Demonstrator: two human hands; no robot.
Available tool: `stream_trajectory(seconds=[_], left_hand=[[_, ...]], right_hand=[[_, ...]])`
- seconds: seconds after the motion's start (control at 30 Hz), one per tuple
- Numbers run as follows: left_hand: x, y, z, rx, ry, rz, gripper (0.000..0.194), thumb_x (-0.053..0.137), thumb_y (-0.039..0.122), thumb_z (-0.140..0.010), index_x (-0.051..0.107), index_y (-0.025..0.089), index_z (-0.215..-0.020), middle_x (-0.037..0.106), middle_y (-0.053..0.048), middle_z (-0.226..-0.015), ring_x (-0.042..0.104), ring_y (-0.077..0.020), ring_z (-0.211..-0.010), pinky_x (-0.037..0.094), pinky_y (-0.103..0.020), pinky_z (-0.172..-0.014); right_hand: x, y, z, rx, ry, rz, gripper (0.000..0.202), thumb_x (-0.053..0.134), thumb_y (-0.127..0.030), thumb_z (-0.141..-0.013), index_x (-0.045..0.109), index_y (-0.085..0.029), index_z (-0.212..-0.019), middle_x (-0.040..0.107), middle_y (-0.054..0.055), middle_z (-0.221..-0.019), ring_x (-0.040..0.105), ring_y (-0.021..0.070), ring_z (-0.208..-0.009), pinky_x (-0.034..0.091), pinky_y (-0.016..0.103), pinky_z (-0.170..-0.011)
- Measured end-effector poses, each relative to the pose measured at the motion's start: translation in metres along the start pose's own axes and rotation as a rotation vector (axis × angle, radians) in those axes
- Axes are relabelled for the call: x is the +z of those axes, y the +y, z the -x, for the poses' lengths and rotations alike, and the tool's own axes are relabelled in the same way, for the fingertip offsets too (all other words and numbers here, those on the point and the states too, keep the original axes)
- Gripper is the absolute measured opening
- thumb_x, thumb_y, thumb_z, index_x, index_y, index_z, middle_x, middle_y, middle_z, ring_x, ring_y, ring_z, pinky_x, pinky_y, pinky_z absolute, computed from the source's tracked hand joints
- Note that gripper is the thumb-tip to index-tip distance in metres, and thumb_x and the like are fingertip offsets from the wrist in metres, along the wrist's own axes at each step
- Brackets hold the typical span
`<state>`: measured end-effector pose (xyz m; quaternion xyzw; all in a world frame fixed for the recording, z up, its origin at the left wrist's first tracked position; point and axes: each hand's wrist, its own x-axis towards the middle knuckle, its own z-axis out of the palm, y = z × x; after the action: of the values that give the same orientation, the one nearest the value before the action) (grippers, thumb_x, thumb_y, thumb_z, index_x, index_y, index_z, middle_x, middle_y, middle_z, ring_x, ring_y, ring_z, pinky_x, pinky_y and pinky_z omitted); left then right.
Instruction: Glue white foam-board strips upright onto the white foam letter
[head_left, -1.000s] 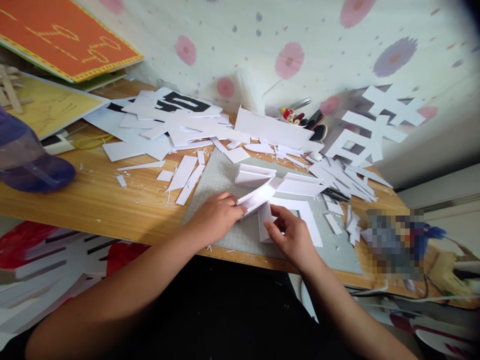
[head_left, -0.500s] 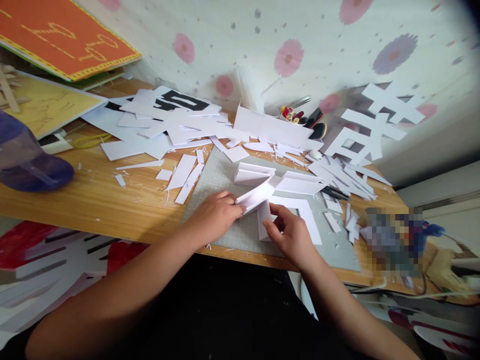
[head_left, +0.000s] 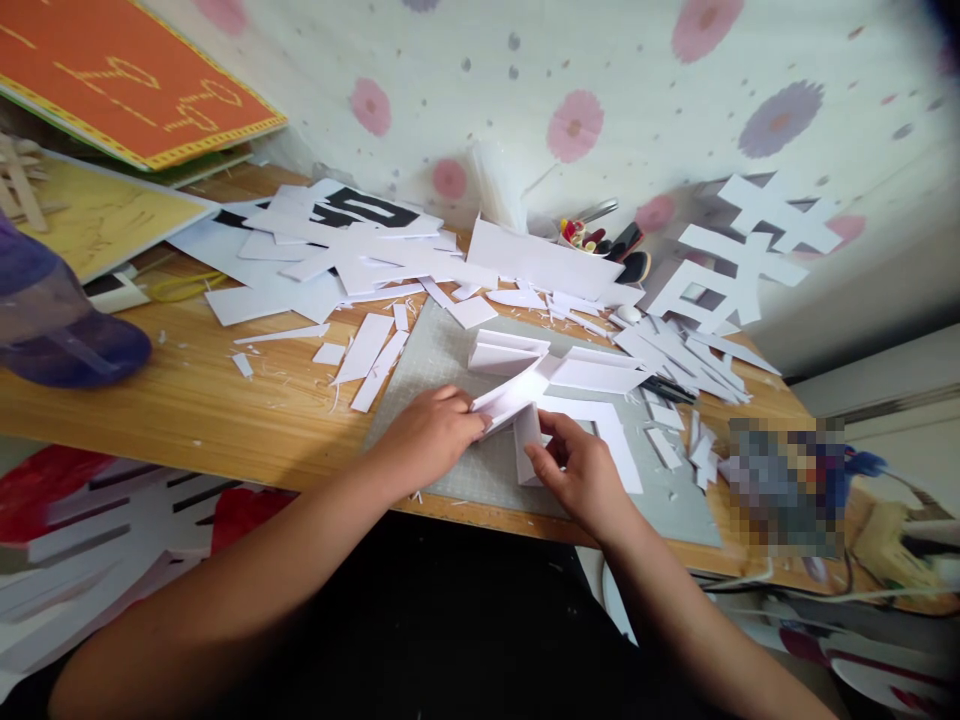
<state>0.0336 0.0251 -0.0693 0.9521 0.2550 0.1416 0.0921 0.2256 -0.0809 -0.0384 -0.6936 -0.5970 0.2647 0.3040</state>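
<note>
A white character-shaped piece made of foam board or card (head_left: 600, 372), with strips standing up along its edges, rests on a grey-green cutting mat (head_left: 442, 345). The fingers of my left hand (head_left: 439, 430) are closed on the end of its slanting left arm, with the thumb hidden. On the other side, my right hand (head_left: 581, 460) pinches an upright white strip (head_left: 528, 448) at the near edge, thumb and fingers on its right side. A flat part with a cut-out window (head_left: 619, 440) extends to the right, partly behind my right hand.
White offcuts (head_left: 367, 345) lie scattered left and behind the mat, more (head_left: 675, 350) to the right. Finished-looking white characters (head_left: 705, 285) lean at the wall. A purple bottle (head_left: 67, 310) stands at left. A dark tool (head_left: 667, 388) lies by the mat's right edge.
Both hands keep the same hold on the white piece, and nothing on the mat has visibly moved. The view has shifted very slightly.
</note>
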Motion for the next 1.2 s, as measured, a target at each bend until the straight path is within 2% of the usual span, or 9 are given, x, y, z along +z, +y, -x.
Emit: stream_trajectory(seconds=[0.33, 0.57, 0.7, 0.77, 0.83, 0.93, 1.0, 1.1, 1.2], left_hand=[[-0.001, 0.000, -0.001, -0.007, 0.014, 0.036, 0.019, 0.055, 0.019, -0.093, 0.072, 0.019, -0.085, 0.063, -0.006, -0.083, 0.055, -0.0218, -0.087, 0.041, -0.033, -0.076], [0.000, -0.001, 0.001, -0.013, 0.004, 0.062, 0.022, 0.052, 0.018, -0.094, 0.072, 0.020, -0.086, 0.066, -0.007, -0.086, 0.057, -0.0241, -0.094, 0.044, -0.034, -0.080], [-0.003, -0.003, 0.002, -0.025, 0.007, 0.089, 0.022, 0.050, 0.022, -0.096, 0.071, 0.020, -0.101, 0.068, -0.007, -0.091, 0.057, -0.0247, -0.098, 0.048, -0.038, -0.085], [-0.005, -0.004, 0.003, -0.032, 0.009, 0.146, 0.024, 0.054, 0.022, -0.095, 0.068, 0.019, -0.113, 0.069, -0.007, -0.101, 0.057, -0.0248, -0.104, 0.049, -0.040, -0.091], [-0.006, -0.006, 0.004, -0.024, 0.015, 0.175, 0.029, 0.057, 0.023, -0.093, 0.065, 0.019, -0.120, 0.069, -0.008, -0.107, 0.057, -0.0249, -0.107, 0.049, -0.041, -0.094], [-0.004, -0.009, 0.006, -0.003, 0.054, 0.149, 0.039, 0.060, 0.024, -0.091, 0.060, 0.020, -0.129, 0.070, -0.008, -0.106, 0.058, -0.0257, -0.105, 0.051, -0.042, -0.092], [-0.002, -0.011, 0.007, 0.010, 0.095, 0.124, 0.043, 0.061, 0.026, -0.090, 0.058, 0.021, -0.132, 0.070, -0.007, -0.103, 0.059, -0.0258, -0.102, 0.053, -0.041, -0.089], [0.002, -0.014, 0.006, 0.001, 0.154, 0.118, 0.040, 0.059, 0.029, -0.091, 0.060, 0.022, -0.131, 0.070, -0.007, -0.099, 0.061, -0.0242, -0.095, 0.054, -0.039, -0.083], [0.001, -0.015, 0.004, -0.046, 0.213, 0.141, 0.035, 0.056, 0.031, -0.093, 0.062, 0.022, -0.126, 0.069, -0.006, -0.093, 0.063, -0.0222, -0.089, 0.054, -0.036, -0.079]], right_hand=[[0.000, 0.001, 0.000, -0.014, -0.011, -0.023, 0.044, 0.053, -0.034, -0.083, 0.062, -0.012, -0.120, 0.062, 0.000, -0.063, 0.056, 0.0146, -0.055, 0.042, 0.026, -0.056], [0.001, -0.002, -0.002, -0.032, -0.006, -0.028, 0.042, 0.055, -0.031, -0.083, 0.063, -0.012, -0.119, 0.064, 0.001, -0.064, 0.058, 0.0146, -0.055, 0.044, 0.027, -0.057], [0.000, 0.004, -0.004, -0.074, -0.028, -0.087, 0.043, 0.056, -0.039, -0.087, 0.064, -0.014, -0.121, 0.069, 0.004, -0.074, 0.061, 0.0161, -0.060, 0.046, 0.028, -0.059], [-0.006, 0.012, -0.004, -0.075, -0.006, -0.143, 0.046, 0.056, -0.046, -0.088, 0.064, -0.013, -0.121, 0.071, 0.006, -0.076, 0.063, 0.0177, -0.063, 0.048, 0.030, -0.060], [-0.017, 0.025, -0.002, -0.075, 0.091, -0.179, 0.045, 0.055, -0.047, -0.089, 0.066, -0.013, -0.118, 0.072, 0.007, -0.079, 0.065, 0.0190, -0.067, 0.051, 0.031, -0.063], [-0.039, 0.051, 0.006, -0.145, 0.297, -0.091, 0.032, 0.056, -0.039, -0.090, 0.069, -0.016, -0.108, 0.073, 0.009, -0.089, 0.067, 0.0190, -0.073, 0.054, 0.032, -0.068], [-0.050, 0.069, 0.014, -0.222, 0.365, 0.030, 0.025, 0.057, -0.033, -0.090, 0.070, -0.017, -0.104, 0.073, 0.009, -0.096, 0.068, 0.0200, -0.080, 0.055, 0.034, -0.073], [-0.056, 0.089, 0.025, -0.345, 0.321, 0.207, 0.023, 0.059, -0.025, -0.089, 0.070, -0.017, -0.107, 0.072, 0.011, -0.109, 0.066, 0.0244, -0.099, 0.055, 0.040, -0.088], [-0.052, 0.099, 0.030, -0.418, 0.259, 0.344, 0.026, 0.059, -0.021, -0.089, 0.069, -0.015, -0.113, 0.069, 0.013, -0.118, 0.061, 0.0278, -0.107, 0.053, 0.046, -0.093]])
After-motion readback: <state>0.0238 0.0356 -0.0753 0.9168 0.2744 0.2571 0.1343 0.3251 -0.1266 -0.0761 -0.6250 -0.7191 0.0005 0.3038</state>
